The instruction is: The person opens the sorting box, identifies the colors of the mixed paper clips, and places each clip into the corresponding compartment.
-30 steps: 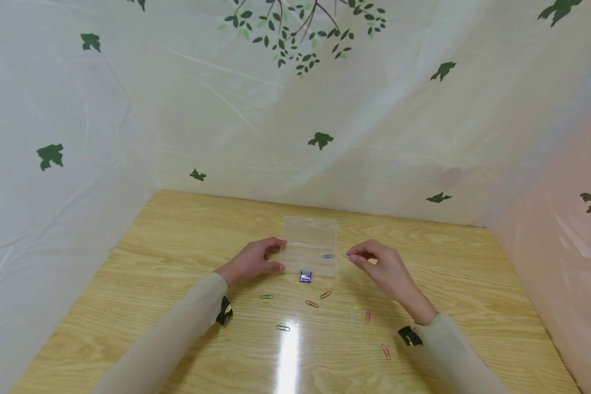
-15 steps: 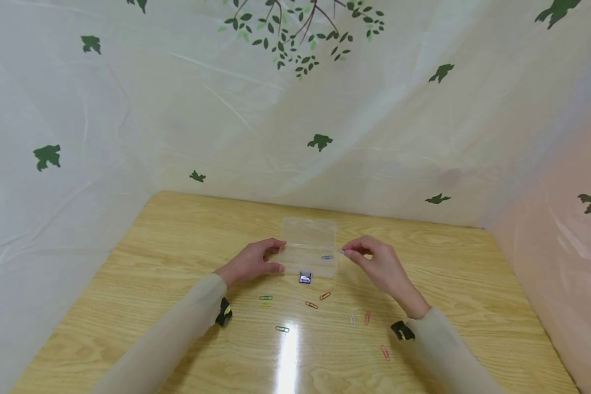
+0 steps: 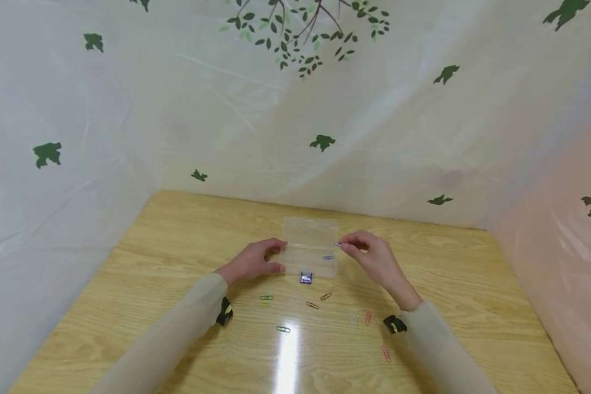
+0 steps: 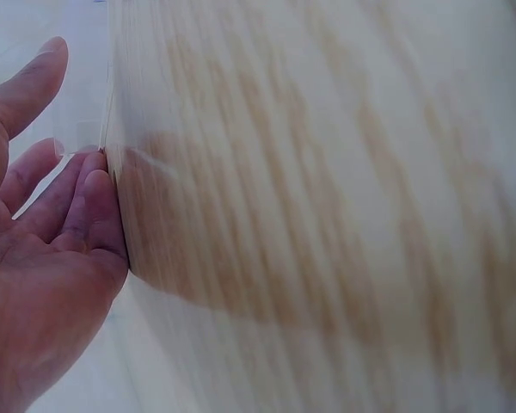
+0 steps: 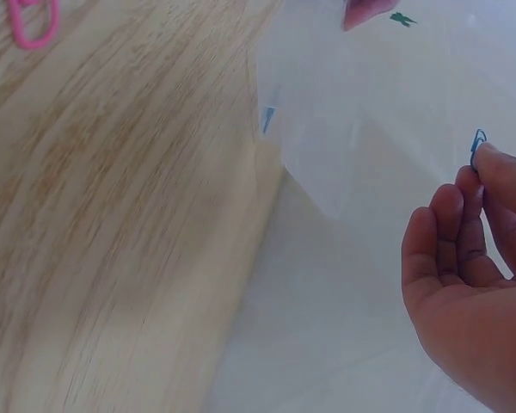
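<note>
Between thumb and fingertips my right hand (image 3: 374, 257) pinches a blue paper clip (image 5: 477, 148), held up at the right side of the clear plastic box (image 3: 295, 262). The box lies open, its lid (image 3: 310, 231) laid back towards the wall. Inside, near the right end, is another blue paper clip (image 3: 328, 258). My left hand (image 3: 251, 261) is at the box's left edge, thumb and fingers spread apart. In the left wrist view its fingertips (image 4: 96, 185) touch the edge of the clear plastic.
A small blue-and-white piece (image 3: 306, 278) is at the box's front edge. Nearer me lie green paper clips (image 3: 283, 329), a yellow one (image 3: 266, 305), red ones (image 3: 312, 305), a white one (image 3: 353, 321) and pink ones (image 3: 386, 353). A pale sheet wall (image 3: 256, 164) borders the table.
My right hand has moved slightly left and away from me with the blue paper clip, closer to the box's right edge. The left hand stays in place.
</note>
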Demonstrator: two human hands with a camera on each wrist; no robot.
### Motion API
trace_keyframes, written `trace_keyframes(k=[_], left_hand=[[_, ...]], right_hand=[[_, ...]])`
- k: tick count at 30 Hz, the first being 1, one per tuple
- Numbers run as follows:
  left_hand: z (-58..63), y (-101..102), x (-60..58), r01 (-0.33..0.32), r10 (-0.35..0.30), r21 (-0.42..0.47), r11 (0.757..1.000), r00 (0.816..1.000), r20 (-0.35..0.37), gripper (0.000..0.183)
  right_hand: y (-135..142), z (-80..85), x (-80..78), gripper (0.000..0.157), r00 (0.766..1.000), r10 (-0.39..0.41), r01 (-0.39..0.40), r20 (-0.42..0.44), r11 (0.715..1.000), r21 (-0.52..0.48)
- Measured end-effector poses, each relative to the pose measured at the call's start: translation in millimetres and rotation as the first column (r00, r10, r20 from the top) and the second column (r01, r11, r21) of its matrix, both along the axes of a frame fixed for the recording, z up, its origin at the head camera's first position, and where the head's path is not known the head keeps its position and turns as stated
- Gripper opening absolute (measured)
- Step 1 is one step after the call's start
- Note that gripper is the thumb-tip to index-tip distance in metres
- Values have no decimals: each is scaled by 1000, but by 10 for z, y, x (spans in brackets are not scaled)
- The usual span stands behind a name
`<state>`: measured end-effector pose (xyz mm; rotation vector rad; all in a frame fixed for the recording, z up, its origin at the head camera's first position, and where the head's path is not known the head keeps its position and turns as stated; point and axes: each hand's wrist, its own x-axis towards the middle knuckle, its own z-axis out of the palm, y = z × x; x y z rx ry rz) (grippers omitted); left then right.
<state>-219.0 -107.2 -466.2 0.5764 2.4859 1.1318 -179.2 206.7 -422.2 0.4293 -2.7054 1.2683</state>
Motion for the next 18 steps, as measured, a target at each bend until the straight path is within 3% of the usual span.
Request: trace_keyframes(k=[18], left_hand=[[-57,-2,10,-6,6,-13,1000,1000,-20,65]], right_hand=[[-109,-137,-145,10,996,82,-82,-23,997,-1]])
